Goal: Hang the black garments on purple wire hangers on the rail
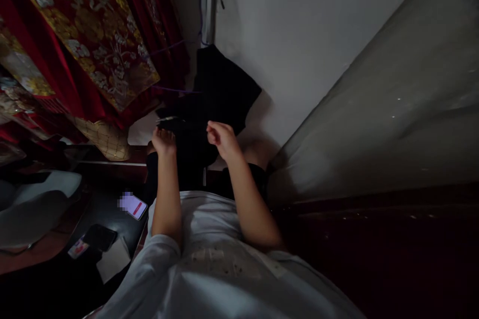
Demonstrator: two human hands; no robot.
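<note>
The right hand's grip (221, 138) is curled, thumb and forefinger brought together in front of the black cloth (220, 79); whether anything is pinched there I cannot tell. The left hand's grip (164, 140) is bent inward at the cloth's lower left, its hold also unclear, with a thin, pale, shiny item (171, 118) just beyond the fingers, against the cloth. A purple cord (175, 90) runs leftward from the cloth, whose top meets an upright post (211, 5). Red embroidered fabric (112, 45) hangs left of the cloth; a white wall (299, 25) stands behind it. Below and left of the cloth, a lit phone (136, 207) lies on a dark surface (108, 204).
</note>
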